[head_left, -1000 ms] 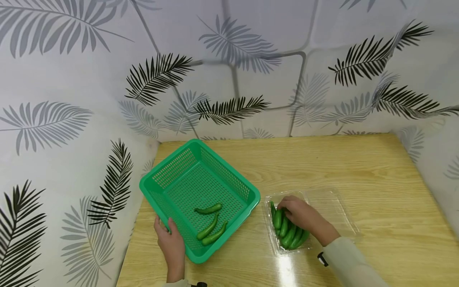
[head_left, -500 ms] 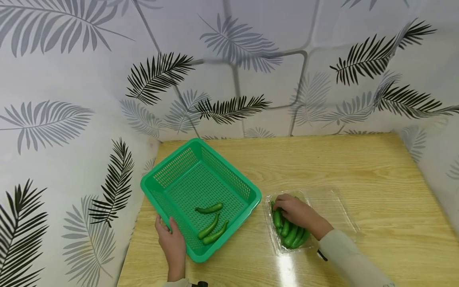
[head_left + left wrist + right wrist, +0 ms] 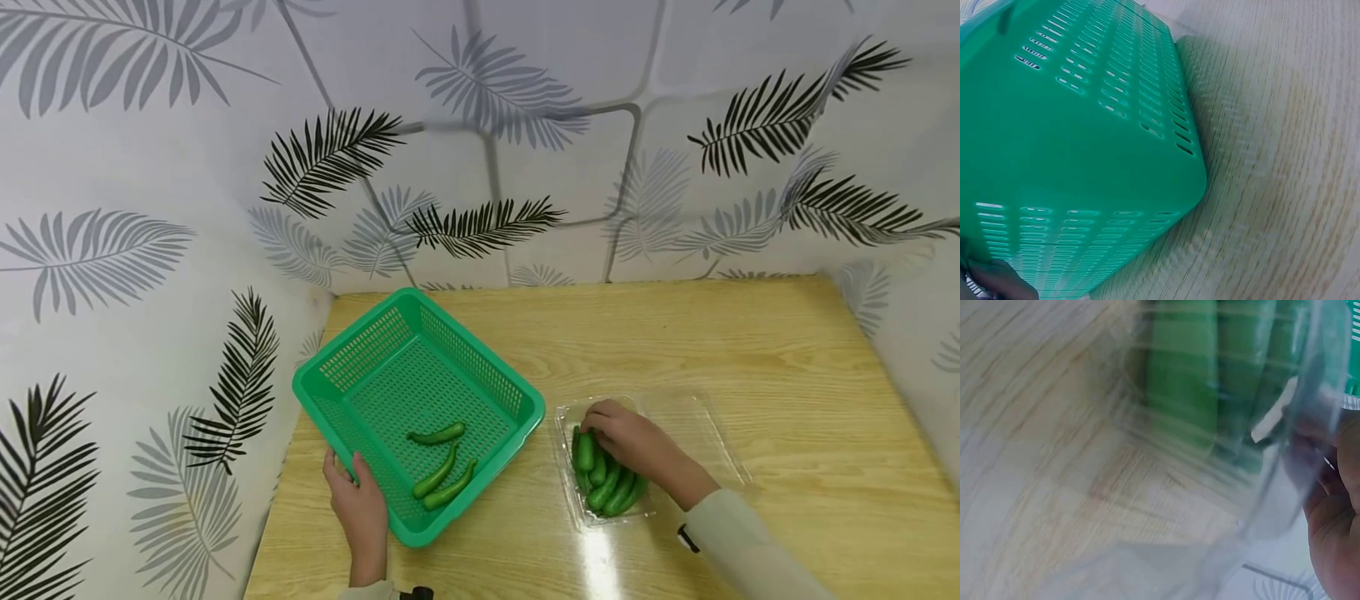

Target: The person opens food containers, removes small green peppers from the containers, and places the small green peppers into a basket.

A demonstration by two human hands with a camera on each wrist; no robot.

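Observation:
A green plastic basket [image 3: 427,379] with slotted walls sits on the left of the table, three long green vegetables [image 3: 438,477] lying in its near corner. My left hand [image 3: 362,508] grips its left rim, thumb on one side and fingers on the other. In the left wrist view a dark finger [image 3: 1004,278] shows against the slotted wall. To the right, an opened clear plastic box [image 3: 567,500] holds several more green vegetables [image 3: 609,492]. My right hand [image 3: 626,433] reaches into it, curled fingertips pinching the top end of one green vegetable [image 3: 585,454]. The right wrist view is blurred.
The box's clear lid [image 3: 693,433] lies folded back to its right. Both stand on a wooden table [image 3: 675,333]. Leaf-patterned cloth [image 3: 450,167] rises behind the table and along its sides.
My right hand shifted left over the box, then back slightly right, and the vegetable under its fingertips has moved a little. The left hand and basket have stayed in place.

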